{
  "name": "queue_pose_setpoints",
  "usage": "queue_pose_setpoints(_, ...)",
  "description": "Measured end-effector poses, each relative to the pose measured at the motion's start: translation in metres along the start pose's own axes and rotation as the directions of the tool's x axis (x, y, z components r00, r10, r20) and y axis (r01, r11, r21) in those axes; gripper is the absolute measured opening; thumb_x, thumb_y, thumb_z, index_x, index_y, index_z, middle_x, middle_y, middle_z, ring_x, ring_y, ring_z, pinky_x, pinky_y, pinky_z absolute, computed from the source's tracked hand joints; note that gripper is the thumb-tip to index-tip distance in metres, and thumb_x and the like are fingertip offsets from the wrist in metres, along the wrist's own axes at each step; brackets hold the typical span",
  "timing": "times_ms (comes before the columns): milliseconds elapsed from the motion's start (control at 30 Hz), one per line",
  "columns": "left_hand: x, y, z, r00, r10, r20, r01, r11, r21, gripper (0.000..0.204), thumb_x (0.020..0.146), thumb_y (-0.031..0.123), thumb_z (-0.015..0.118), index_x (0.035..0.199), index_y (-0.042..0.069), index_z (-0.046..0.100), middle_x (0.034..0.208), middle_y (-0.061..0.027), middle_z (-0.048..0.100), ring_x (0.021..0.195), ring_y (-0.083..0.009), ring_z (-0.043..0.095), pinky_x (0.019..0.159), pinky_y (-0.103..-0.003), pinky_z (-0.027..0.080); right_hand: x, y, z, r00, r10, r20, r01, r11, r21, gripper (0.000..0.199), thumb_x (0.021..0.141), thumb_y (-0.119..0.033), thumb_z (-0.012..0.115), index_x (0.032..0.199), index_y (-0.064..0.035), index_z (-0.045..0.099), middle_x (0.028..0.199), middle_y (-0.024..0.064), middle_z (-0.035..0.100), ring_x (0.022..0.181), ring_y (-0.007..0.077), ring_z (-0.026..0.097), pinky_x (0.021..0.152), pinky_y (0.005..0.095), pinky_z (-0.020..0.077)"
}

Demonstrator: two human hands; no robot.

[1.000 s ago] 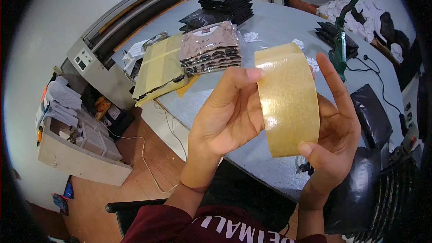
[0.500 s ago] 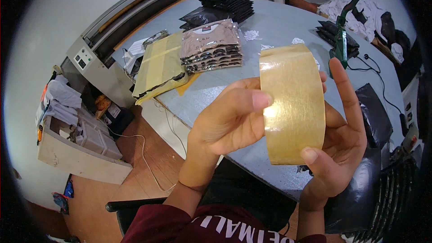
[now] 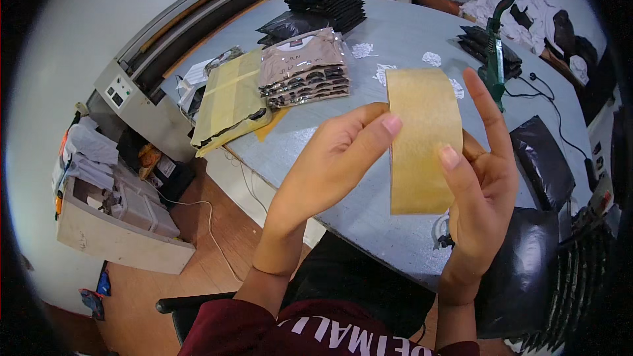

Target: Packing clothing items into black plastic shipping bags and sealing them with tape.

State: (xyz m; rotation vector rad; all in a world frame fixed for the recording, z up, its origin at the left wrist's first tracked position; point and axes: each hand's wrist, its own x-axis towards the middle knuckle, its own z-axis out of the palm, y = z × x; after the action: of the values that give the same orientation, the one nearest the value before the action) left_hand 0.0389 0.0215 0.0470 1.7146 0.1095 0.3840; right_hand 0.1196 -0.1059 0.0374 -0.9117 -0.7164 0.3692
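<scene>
A wide roll of yellowish packing tape (image 3: pixel 423 158) is held up over the near part of the table, its outer face turned toward me. My left hand (image 3: pixel 336 158) grips its left edge, thumb tip on the face and the other fingers hidden behind. On the right side, my right hand (image 3: pixel 484 184) holds the roll with its thumb lying on the face. Its index finger sticks up free, and the remaining fingers curl behind the roll. Beyond my left hand lie a stack of bagged beige shirts (image 3: pixel 306 69) and a yellow taped parcel (image 3: pixel 231 99).
The blue-grey table (image 3: pixel 316 178) carries black pouches (image 3: pixel 323 3) at the back and a black bag (image 3: pixel 544 165) at right. A green hand-lever tool (image 3: pixel 496 59) stands there with a cord. Small white paper bits (image 3: pixel 386 74) lie mid-table. A chair arm (image 3: pixel 191 301) is close below.
The tape roll has turned slightly and looks narrower and shorter. My right thumb has moved up its face, and my left thumb sits higher on its edge.
</scene>
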Motion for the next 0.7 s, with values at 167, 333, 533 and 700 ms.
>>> queue_pose_setpoints(167,-0.004,-0.016,0.019,0.996,0.086,-0.022,-0.089,0.971,-0.221,0.054,0.081,0.022,0.049,0.125,-0.004,0.032,0.118,-0.0111,0.046,0.110,-0.0169,0.042,0.094,-0.029,0.031,0.005,0.008,-0.003,0.998,-0.057,-0.006,0.057,0.998,-0.003,0.054,0.080,-0.003,0.048,0.128,0.0067,0.026,0.103,0.0238,0.055,0.091,0.0167,0.058,0.078,0.0229,0.0442)
queue_pose_setpoints(333,-0.006,-0.026,0.024,0.992,0.119,-0.037,-0.124,0.950,-0.286,0.066,0.076,0.019,0.055,0.129,-0.005,0.023,0.125,-0.0117,0.039,0.115,-0.0193,0.038,0.097,-0.031,0.028,0.010,0.011,-0.010,0.998,-0.054,0.029,0.054,0.998,0.027,0.051,0.083,-0.006,0.049,0.127,0.0074,0.028,0.106,0.0223,0.054,0.093,0.0162,0.057,0.080,0.0238,0.0439)
queue_pose_setpoints(533,-0.008,-0.033,0.025,0.984,0.162,-0.070,-0.175,0.948,-0.266,0.070,0.074,0.021,0.057,0.129,-0.005,0.023,0.125,-0.0123,0.039,0.115,-0.0199,0.039,0.097,-0.032,0.028,0.011,0.009,-0.012,0.998,-0.028,0.063,0.025,0.999,0.043,0.049,0.084,-0.008,0.049,0.125,0.0094,0.029,0.112,0.0219,0.050,0.095,0.0167,0.056,0.081,0.0241,0.0438)
queue_pose_setpoints(700,-0.009,-0.039,0.019,0.980,0.200,-0.013,-0.195,0.936,-0.292,0.065,0.076,0.000,0.046,0.132,-0.004,0.015,0.128,-0.0134,0.036,0.114,-0.0185,0.040,0.095,-0.029,0.029,0.010,0.005,-0.015,0.987,0.078,0.142,-0.095,0.989,0.115,0.054,0.077,-0.002,0.046,0.126,0.0116,0.027,0.118,0.0264,0.044,0.104,0.0242,0.052,0.090,0.0302,0.0389)
